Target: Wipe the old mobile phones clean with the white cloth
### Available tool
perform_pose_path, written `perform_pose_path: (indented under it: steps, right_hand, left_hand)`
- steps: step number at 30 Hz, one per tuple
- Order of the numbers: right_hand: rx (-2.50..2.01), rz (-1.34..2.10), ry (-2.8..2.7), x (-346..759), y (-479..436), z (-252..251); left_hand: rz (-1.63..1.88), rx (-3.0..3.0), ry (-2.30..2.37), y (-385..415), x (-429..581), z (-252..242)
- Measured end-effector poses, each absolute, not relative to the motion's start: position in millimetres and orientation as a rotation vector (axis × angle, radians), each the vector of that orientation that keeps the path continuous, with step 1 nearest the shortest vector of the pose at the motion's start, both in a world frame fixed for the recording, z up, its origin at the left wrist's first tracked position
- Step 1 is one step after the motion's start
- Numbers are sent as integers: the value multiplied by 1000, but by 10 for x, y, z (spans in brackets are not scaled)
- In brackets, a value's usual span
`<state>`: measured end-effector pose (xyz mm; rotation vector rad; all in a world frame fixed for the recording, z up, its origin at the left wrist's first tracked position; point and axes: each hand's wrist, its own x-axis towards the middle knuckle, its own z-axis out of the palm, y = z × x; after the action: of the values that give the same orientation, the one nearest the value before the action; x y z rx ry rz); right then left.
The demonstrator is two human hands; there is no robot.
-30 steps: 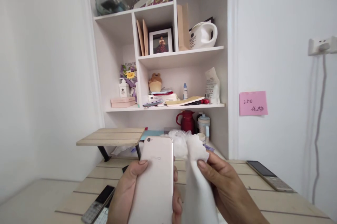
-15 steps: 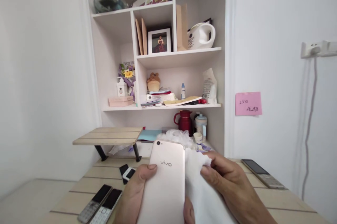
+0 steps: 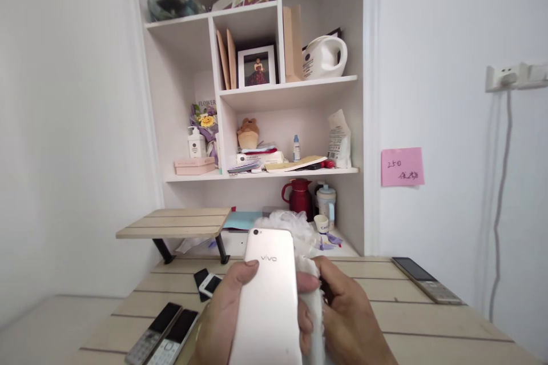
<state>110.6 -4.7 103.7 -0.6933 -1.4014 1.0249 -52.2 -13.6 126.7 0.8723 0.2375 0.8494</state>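
Note:
My left hand (image 3: 222, 319) grips a pale gold smartphone (image 3: 268, 296), back side toward me, upright over the wooden table (image 3: 406, 325). Thumb on the left edge, fingertips wrapped round the right edge. My right hand (image 3: 346, 319) is closed on a white cloth (image 3: 314, 296), bunched and pressed against the phone's right edge.
Two keypad phones (image 3: 162, 333) lie at the table's near left, a small dark phone (image 3: 209, 284) behind them, another phone (image 3: 426, 287) at the right. A small wooden riser (image 3: 175, 222), red jug (image 3: 298, 198) and crowded white shelves (image 3: 265, 173) stand behind. A pink note (image 3: 402, 166) sticks on the wall.
The right hand has drawn the cloth down and in against the phone's right edge, bunching it. The phone has shifted slightly right and the view has dropped a little.

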Motion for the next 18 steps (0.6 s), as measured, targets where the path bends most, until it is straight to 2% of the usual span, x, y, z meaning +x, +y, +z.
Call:
perform_pose_path:
  steps: [5, 15, 18]
  right_hand:
    - [-452, 1387, -1450, 1134, -169, 1218]
    - [-434, 1442, -1563, 1137, -57, 1194]
    - [-607, 1196, -1522, 1163, 58, 1049]
  left_hand:
    - [1041, 796, 317, -138, -556, 1353]
    - [1332, 712, 434, -103, -626, 1417]
    - [1365, 705, 477, -58, -640, 1406]
